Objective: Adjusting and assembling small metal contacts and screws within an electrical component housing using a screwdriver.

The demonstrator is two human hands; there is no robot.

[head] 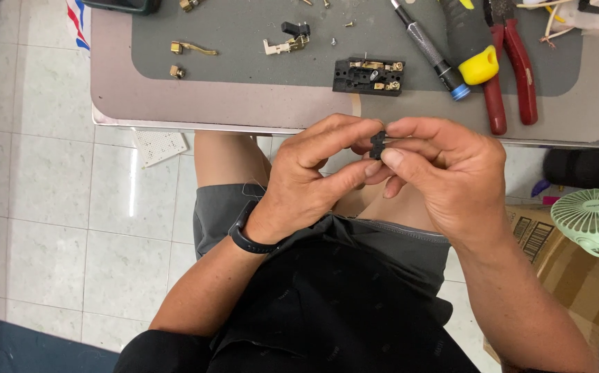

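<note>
Looked like a small repair bench set up at home, not a factory floor. Showed a low table [175,103] with a grey work mat [244,41], strewn with brass contacts [192,48], loose screws [348,23], a black switch block [368,75], a screwdriver [429,50] and red-handled pliers [513,62]. Stood on pale glossy floor tiles [30,173], as in a house. Had a small green desk fan [596,221] and a cardboard box [562,262] beside the seat, with wire offcuts [551,31] at the table's far corner.
</note>
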